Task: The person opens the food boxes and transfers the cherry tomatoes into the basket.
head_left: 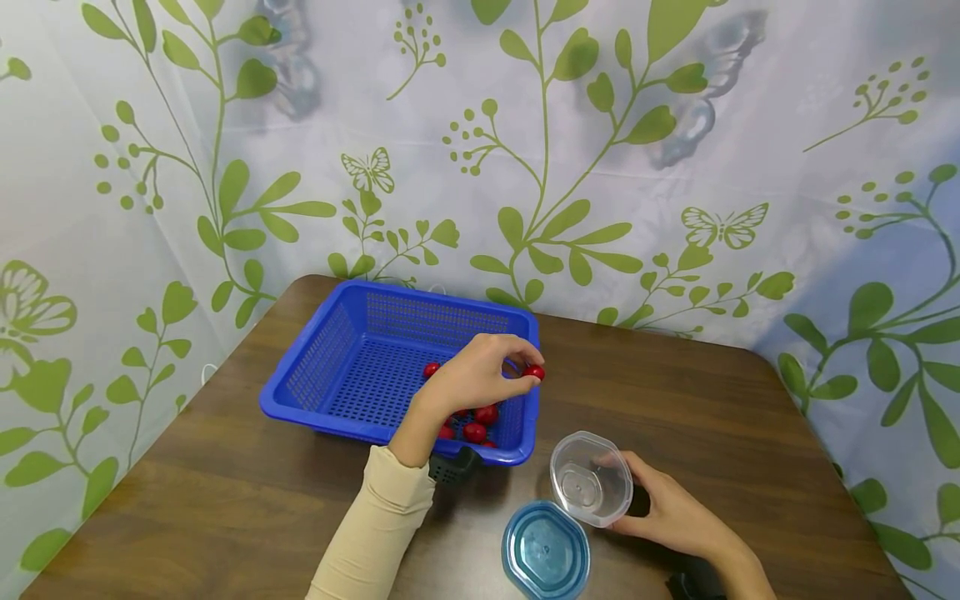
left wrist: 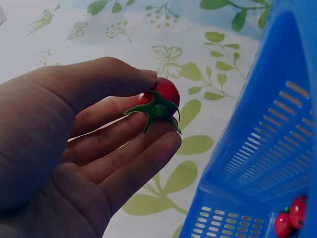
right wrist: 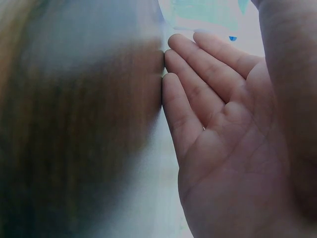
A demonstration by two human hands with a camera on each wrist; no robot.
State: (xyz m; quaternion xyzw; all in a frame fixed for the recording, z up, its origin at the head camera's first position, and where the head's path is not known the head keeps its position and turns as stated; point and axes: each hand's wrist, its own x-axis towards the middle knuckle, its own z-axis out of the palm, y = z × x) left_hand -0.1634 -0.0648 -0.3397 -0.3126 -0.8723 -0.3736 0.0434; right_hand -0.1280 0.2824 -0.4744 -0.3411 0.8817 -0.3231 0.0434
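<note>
My left hand (head_left: 480, 375) pinches a red cherry tomato (head_left: 533, 372) between thumb and fingers above the right rim of the blue plastic basket (head_left: 300, 412). In the left wrist view, the tomato (left wrist: 166, 94) shows its green, star-shaped stem end. More cherry tomatoes (head_left: 475, 432) lie in the basket's right part, some hidden under my left hand and wrist. My right hand (head_left: 667, 508) holds a clear plastic container (head_left: 573, 467) by its right side; no tomatoes show inside. In the right wrist view, the fingers of my right hand (right wrist: 218, 129) are nearly straight.
Just left of the clear container, near the table's front, is a translucent blue round lid or shallow tub (head_left: 546, 550). Everything stands on a dark brown wooden table (head_left: 675, 392). Behind it hangs a pale curtain (head_left: 450, 83) with green leaves and butterflies.
</note>
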